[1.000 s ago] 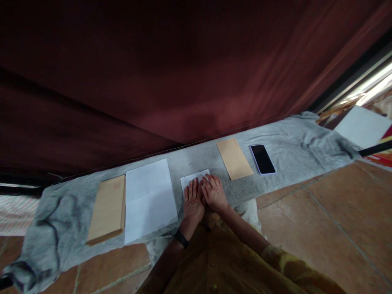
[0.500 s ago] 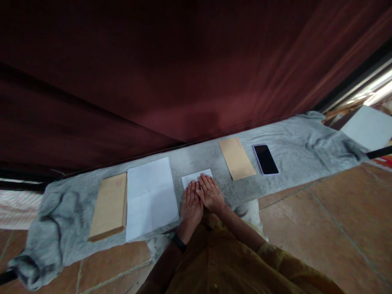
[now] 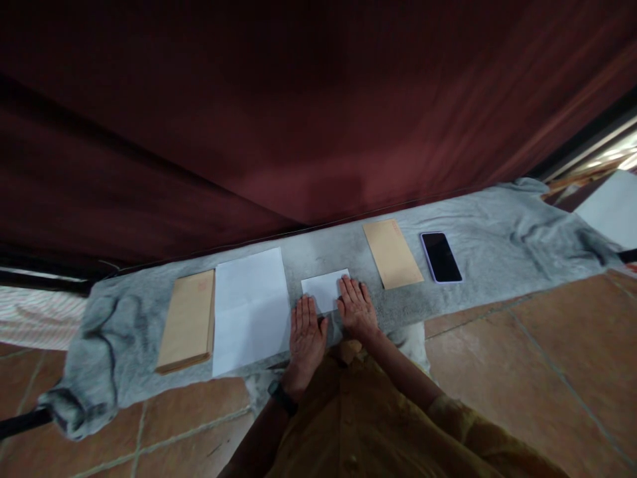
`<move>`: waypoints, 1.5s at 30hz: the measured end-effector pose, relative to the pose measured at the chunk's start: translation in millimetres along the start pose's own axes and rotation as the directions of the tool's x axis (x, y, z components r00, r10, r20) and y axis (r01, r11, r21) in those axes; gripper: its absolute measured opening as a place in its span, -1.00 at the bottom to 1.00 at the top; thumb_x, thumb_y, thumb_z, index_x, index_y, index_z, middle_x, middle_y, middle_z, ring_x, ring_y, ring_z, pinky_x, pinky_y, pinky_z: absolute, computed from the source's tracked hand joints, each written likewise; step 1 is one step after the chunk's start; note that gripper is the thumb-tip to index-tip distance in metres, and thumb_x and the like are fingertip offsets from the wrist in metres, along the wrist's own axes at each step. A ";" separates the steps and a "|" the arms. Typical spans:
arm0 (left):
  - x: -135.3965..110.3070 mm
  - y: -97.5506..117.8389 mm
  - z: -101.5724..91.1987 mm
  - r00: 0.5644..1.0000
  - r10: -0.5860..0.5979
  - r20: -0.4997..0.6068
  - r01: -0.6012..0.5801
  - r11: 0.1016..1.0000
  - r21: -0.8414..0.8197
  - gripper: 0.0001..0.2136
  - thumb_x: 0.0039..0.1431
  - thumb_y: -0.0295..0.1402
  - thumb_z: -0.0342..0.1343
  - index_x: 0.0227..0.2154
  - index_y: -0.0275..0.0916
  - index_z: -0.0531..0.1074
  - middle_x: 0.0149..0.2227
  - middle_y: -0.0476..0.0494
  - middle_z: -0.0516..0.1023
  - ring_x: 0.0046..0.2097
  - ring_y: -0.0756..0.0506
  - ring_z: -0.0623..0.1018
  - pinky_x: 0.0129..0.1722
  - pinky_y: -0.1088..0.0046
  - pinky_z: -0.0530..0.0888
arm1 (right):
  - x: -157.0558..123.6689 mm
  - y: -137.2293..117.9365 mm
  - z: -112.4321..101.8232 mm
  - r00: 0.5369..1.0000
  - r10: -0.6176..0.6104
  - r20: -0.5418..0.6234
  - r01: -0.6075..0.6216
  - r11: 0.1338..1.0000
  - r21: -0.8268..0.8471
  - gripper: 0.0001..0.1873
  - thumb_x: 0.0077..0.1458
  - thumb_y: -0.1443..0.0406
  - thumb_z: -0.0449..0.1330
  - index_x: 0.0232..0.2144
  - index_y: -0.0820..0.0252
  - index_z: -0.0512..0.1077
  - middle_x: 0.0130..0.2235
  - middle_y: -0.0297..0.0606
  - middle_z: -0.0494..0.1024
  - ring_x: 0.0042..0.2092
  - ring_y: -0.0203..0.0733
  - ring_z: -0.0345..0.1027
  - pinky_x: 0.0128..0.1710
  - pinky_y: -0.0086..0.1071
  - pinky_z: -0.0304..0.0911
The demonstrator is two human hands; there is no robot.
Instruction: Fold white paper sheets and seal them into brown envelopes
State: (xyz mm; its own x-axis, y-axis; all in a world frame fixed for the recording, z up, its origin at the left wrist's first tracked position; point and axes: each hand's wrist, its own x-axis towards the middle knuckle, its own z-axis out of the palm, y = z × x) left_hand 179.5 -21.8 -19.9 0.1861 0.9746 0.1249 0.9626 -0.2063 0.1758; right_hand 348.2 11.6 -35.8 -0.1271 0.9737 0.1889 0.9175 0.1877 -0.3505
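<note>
A small folded piece of white paper (image 3: 323, 291) lies flat on the grey cloth in front of me. My left hand (image 3: 307, 332) rests flat at its lower left corner, fingers stretched out. On the paper's right edge lies my right hand (image 3: 357, 307), palm down with the fingers extended. Neither hand grips anything. Left of my hands is a larger white sheet stack (image 3: 251, 312), with faint creases across it. Beside that sits a thick stack of brown envelopes (image 3: 185, 322). A single brown envelope (image 3: 393, 254) lies to the right of my right hand.
A phone (image 3: 441, 257) with a purple edge lies right of the single envelope. The grey cloth (image 3: 497, 232) covers a narrow bench. A dark red curtain (image 3: 318, 133) hangs right behind it. Tiled floor (image 3: 497, 372) shows in front.
My hands have moved apart, from side by side on the small paper to its left and right edges, uncovering its middle. The view has shifted slightly.
</note>
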 end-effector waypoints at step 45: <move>54.2 14.1 -3.1 0.992 0.032 0.121 -0.038 0.998 0.044 -0.44 0.42 -0.27 -0.19 0.36 -0.51 0.10 0.42 -0.44 0.10 0.45 -0.28 0.10 0.39 0.04 0.15 | 3.2 16.8 -11.4 0.996 -0.062 0.063 0.062 0.998 0.004 -0.44 0.35 0.29 -0.01 0.35 0.30 0.19 0.39 -0.08 0.20 0.40 0.05 0.05 0.38 -0.03 -0.03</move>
State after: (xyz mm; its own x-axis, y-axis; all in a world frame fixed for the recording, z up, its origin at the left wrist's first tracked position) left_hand 202.5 27.8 -7.6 0.2397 0.9708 0.0113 0.9626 -0.2391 0.1277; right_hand 367.5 16.5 -30.6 -0.2071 0.9665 0.1515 0.9064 0.2479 -0.3420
